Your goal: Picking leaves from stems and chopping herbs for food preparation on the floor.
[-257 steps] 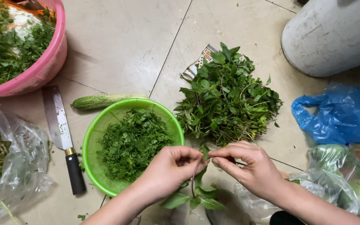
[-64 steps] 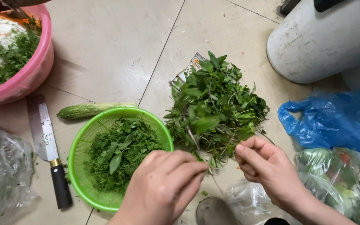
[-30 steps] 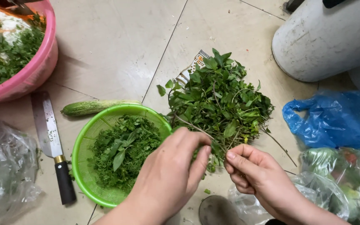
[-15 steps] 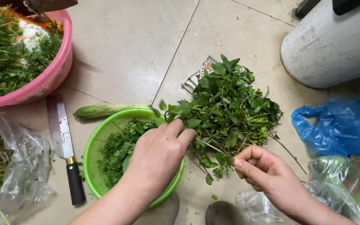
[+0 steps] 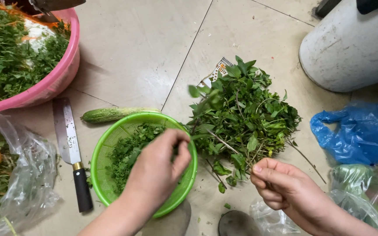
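Half a second on, the left hand has slid back from the herb pile and now sits over the green colander, fingers curled in a narrow grip on a leafy sprig that sticks up and looks blurred. Right hand hasn't really shifted, it's on the near right with a tight grip pinching a thin stem that runs up-left into the pile.

Only one view, from the head looking down at the tiled floor. That herb pile lies in the middle, just right of the colander, which has chopped greens in it. A small cucumber lies touching the colander's far rim. Left of it is a knife, black handle toward the near side. Far left is a pink basin full of greens, near left a clear bag. On the right, a blue bag, and a white bucket at far right.
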